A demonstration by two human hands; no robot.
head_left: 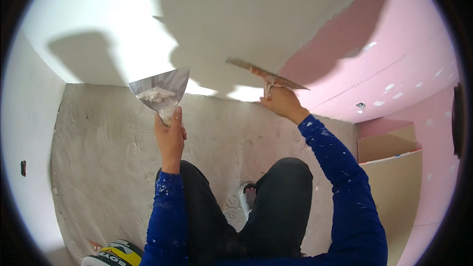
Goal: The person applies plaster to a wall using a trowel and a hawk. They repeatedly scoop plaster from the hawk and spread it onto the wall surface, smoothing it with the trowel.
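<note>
My left hand (170, 133) is closed round the handle of a wide putty knife (170, 81). A lump of whitish plaster (156, 95) sits on its metal blade, and the handle is smeared with it too. To the right, my right hand (284, 104) grips the handle of a finishing trowel (266, 74), whose long blade shows nearly edge-on. The trowel is by the wall ahead, close to where the white coat (236, 15) meets the pink board (364, 64). Whether its blade touches the wall, I cannot tell.
A bucket (118, 253) with a green and yellow label stands at the lower left on the rough concrete floor (98, 157). Brown board sheets (394, 182) lean at the right. An outlet hole (360, 106) shows in the pink wall, another opening (23, 168) in the left wall.
</note>
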